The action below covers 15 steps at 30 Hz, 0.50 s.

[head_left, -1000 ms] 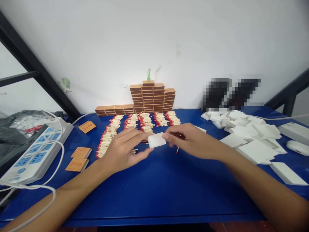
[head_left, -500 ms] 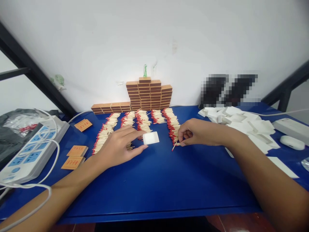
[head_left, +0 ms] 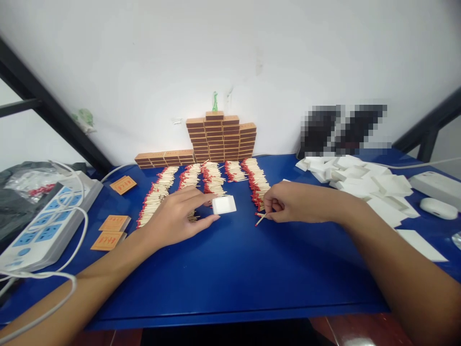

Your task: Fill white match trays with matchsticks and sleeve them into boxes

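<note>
A blue table (head_left: 219,274) lies below the fingers. The left hand (head_left: 180,211) has thumb and fingers spread; the right hand (head_left: 293,201) curls its own, any pinch unclear. White tray (head_left: 224,205): at the left index fingertip. Match (head_left: 260,220): at the right fingertips.

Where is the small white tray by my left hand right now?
In the head view, the small white tray is near the middle, at the tips of your left hand and just nearer you than the third row of matches.
</note>
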Each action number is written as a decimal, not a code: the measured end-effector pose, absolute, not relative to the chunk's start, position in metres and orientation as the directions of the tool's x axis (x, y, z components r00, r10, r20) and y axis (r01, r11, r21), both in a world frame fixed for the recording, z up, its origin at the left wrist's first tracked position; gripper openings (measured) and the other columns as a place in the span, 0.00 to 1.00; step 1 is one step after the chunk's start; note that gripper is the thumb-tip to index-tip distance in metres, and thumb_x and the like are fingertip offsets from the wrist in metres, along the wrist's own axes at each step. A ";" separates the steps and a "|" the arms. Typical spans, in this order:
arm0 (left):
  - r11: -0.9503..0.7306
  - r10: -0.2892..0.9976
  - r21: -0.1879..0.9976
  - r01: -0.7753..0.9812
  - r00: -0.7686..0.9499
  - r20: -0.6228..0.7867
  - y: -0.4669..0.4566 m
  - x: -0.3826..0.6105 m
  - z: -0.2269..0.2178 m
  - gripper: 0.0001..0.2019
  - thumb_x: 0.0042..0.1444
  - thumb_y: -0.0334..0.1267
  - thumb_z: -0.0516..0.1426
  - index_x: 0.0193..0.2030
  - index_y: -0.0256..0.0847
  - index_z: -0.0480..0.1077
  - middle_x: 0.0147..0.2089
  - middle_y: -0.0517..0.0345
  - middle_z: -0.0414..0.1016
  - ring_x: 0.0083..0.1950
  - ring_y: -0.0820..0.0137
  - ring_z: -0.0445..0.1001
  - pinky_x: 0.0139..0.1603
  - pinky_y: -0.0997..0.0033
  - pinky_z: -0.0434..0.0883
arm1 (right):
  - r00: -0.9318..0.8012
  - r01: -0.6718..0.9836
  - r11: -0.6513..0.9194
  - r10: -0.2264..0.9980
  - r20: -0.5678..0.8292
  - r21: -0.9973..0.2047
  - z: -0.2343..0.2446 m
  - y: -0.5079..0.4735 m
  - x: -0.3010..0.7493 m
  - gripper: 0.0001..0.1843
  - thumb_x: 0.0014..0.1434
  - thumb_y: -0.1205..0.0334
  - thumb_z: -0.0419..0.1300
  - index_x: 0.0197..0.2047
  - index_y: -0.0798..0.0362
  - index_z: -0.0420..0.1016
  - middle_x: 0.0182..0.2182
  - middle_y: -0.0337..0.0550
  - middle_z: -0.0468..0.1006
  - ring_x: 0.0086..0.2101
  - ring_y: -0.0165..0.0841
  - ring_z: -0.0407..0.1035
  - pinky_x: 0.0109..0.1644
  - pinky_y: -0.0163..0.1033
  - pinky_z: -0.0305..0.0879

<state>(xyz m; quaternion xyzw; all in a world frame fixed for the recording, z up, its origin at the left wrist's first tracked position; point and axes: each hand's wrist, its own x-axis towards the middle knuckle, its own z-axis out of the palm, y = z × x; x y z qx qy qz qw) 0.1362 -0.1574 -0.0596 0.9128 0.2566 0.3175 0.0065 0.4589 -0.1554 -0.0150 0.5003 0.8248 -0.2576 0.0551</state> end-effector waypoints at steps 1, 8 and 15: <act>-0.866 0.476 0.174 0.469 0.666 0.574 -0.157 0.136 -0.060 0.18 0.67 0.41 0.66 0.61 0.42 0.76 0.40 0.56 0.80 0.39 0.68 0.78 0.41 0.67 0.74 | -0.494 0.854 0.370 0.798 -0.346 -0.365 -0.016 -0.156 0.458 0.03 0.59 0.61 0.63 0.35 0.49 0.79 0.32 0.40 0.81 0.30 0.35 0.72 0.32 0.39 0.61; -0.863 0.482 0.176 0.473 0.668 0.568 -0.159 0.136 -0.058 0.17 0.67 0.40 0.66 0.60 0.41 0.76 0.40 0.56 0.80 0.39 0.68 0.78 0.42 0.66 0.74 | -0.520 0.836 0.409 0.803 -0.292 -0.365 -0.029 -0.155 0.455 0.03 0.59 0.62 0.63 0.33 0.49 0.76 0.28 0.39 0.78 0.26 0.33 0.66 0.30 0.39 0.56; -0.857 0.497 0.186 0.481 0.672 0.549 -0.160 0.138 -0.058 0.17 0.67 0.42 0.66 0.60 0.42 0.76 0.39 0.56 0.80 0.38 0.67 0.77 0.41 0.66 0.74 | -0.558 0.731 0.437 0.825 -0.090 -0.524 -0.020 -0.156 0.450 0.08 0.64 0.56 0.63 0.34 0.49 0.77 0.28 0.37 0.77 0.28 0.32 0.66 0.32 0.39 0.57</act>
